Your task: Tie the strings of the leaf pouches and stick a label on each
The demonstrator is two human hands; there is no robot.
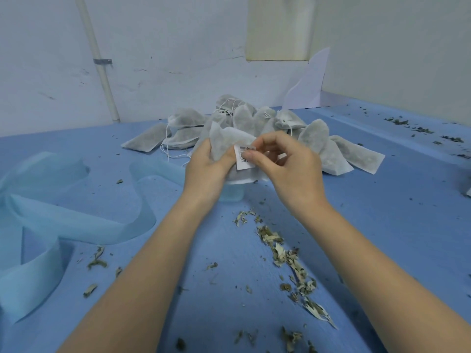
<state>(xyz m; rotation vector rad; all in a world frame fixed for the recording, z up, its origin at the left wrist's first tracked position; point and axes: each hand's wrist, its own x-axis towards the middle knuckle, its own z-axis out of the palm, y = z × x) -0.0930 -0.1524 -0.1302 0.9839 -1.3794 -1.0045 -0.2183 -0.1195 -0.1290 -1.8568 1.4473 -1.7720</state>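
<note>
My left hand (206,164) grips a white leaf pouch (224,141) held above the blue table, its fingers curled round the pouch's left side. A small white barcode label (244,156) lies against the front of the pouch. My right hand (285,164) pinches that label between thumb and fingertips. Behind my hands lies a pile of several filled grey-white leaf pouches (254,121) with loose white strings (168,146).
A curled strip of light blue backing tape (76,225) sprawls over the left of the blue table (382,200). Dried leaf scraps (288,256) are scattered near me and at the far right. A white sheet (308,82) leans against the back wall.
</note>
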